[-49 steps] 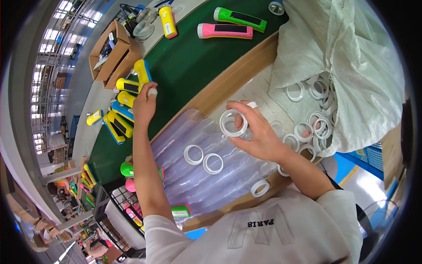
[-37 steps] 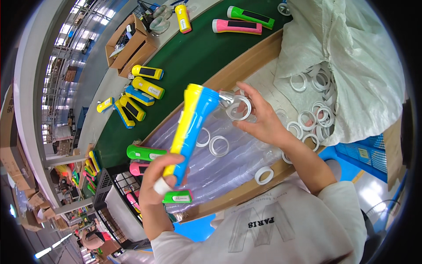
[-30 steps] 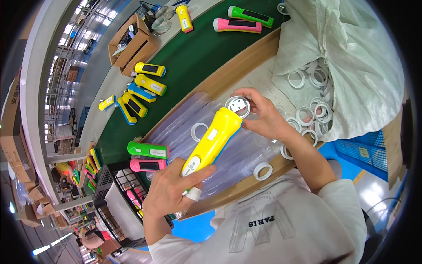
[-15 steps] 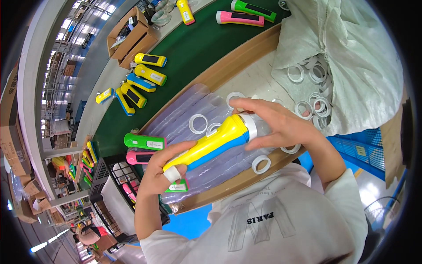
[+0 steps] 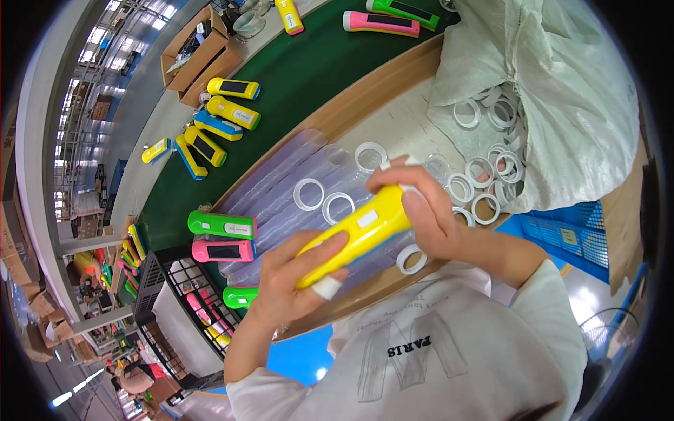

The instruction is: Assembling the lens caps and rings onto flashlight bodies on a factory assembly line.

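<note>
While left fingers (image 5: 324, 247) clamp a yellow flashlight (image 5: 357, 233), right fingers (image 5: 414, 177) curled, gripping its end

Left grip (image 5: 286, 284) and right grip (image 5: 430, 219) both closed, near each other but apart
The left forearm (image 5: 247, 347) rises from the lower left, back of the hand upward, one finger (image 5: 321, 251) stretched forward; the right forearm (image 5: 498, 258) reaches in from the right, its grip higher and farther forward, fingers (image 5: 399, 175) bent over; the right fingertips look blurred, so their exact pose is hard to tell.
</note>
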A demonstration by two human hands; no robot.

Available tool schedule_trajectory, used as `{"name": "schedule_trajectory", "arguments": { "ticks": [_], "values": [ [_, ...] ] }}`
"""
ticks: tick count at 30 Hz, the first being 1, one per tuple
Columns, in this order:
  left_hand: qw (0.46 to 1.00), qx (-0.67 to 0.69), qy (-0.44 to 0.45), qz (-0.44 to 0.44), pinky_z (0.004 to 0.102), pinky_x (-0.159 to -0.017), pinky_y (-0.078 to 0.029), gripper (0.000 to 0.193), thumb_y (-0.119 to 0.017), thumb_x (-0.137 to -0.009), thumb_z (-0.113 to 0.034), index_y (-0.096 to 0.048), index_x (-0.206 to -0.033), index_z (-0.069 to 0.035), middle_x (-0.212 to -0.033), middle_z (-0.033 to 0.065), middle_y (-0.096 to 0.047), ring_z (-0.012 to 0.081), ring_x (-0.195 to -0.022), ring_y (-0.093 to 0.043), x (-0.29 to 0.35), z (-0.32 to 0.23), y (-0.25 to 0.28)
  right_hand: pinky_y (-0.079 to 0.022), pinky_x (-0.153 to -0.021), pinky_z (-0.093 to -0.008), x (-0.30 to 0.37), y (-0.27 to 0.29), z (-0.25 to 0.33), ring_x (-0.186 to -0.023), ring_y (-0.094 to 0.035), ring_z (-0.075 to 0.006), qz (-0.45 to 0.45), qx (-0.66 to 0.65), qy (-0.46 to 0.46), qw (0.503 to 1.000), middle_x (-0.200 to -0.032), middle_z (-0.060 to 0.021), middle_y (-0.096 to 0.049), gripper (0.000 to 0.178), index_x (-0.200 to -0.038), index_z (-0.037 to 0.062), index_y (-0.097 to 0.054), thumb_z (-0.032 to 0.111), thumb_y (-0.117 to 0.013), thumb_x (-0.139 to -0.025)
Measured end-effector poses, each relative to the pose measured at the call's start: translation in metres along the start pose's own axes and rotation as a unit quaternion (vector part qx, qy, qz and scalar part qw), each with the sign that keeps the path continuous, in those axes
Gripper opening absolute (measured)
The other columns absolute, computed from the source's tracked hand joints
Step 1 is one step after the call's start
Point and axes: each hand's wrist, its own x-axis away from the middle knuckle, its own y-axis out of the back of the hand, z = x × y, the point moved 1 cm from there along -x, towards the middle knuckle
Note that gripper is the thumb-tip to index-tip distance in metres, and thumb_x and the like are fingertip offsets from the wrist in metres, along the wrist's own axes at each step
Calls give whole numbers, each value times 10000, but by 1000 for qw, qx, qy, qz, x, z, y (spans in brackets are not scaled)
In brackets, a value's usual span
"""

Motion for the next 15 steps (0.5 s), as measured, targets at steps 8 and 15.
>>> {"name": "schedule_trajectory", "arguments": {
  "ticks": [8,15],
  "values": [
    [914,-334,-217,-79,282,-495,-454,512,-787,-669,-117,-661,-1153,-229,-1017,169,-621,217,-627,-566,-8,14,-5,-415,-946,-327,-37,7,-1,-1062,-534,-200,22,-251,-236,939,-1122,-112,-568,459,-1212,14,-513,389,-368,-989],
    [955,288,72,12,313,-791,-511,545,-769,-770,-194,-578,-1232,22,-1073,191,-651,252,-912,-661,29,0,-15,-508,-816,-375,-24,11,66,-847,-603,-285,62,142,132,979,-912,-145,-615,348,-1009,-47,-626,202,-399,-919]
  ]
}}
